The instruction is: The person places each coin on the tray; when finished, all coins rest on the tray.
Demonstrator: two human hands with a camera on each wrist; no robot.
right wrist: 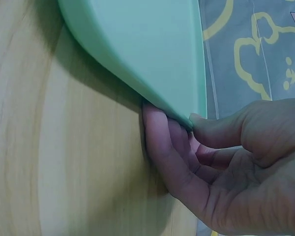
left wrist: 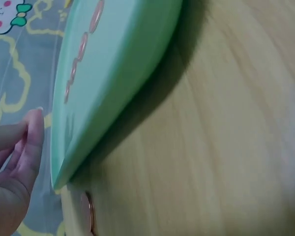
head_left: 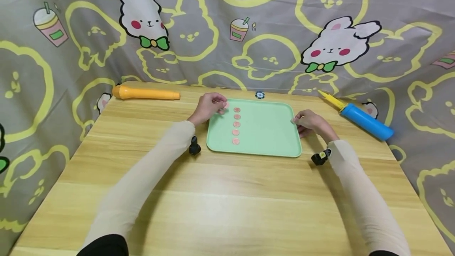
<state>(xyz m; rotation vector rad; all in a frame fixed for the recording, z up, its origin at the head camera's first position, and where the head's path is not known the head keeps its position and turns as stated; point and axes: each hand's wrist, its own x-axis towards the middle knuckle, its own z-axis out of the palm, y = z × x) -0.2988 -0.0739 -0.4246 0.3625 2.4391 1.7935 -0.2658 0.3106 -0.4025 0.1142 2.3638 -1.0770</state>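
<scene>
A light green tray [head_left: 264,127] lies on the table, with several copper-coloured coins [head_left: 236,124] in a column on its left part. By the tray's far left corner, my left hand [head_left: 209,108] pinches another copper coin [head_left: 226,105] between thumb and fingers. That coin is hidden behind the fingers in the left wrist view. One more coin [left wrist: 91,214] shows on the wood outside the tray, at the bottom of the left wrist view. My right hand [right wrist: 221,157] grips the tray's right rim, thumb on top and fingers curled under the edge.
Behind the tray is a dark-and-white poker chip [head_left: 260,95]. An orange plastic rod [head_left: 147,93] with a thicker end lies at the back left. A blue and yellow balloon pump [head_left: 366,121] lies on the right. A patterned grey curtain [head_left: 199,66] borders the table's back.
</scene>
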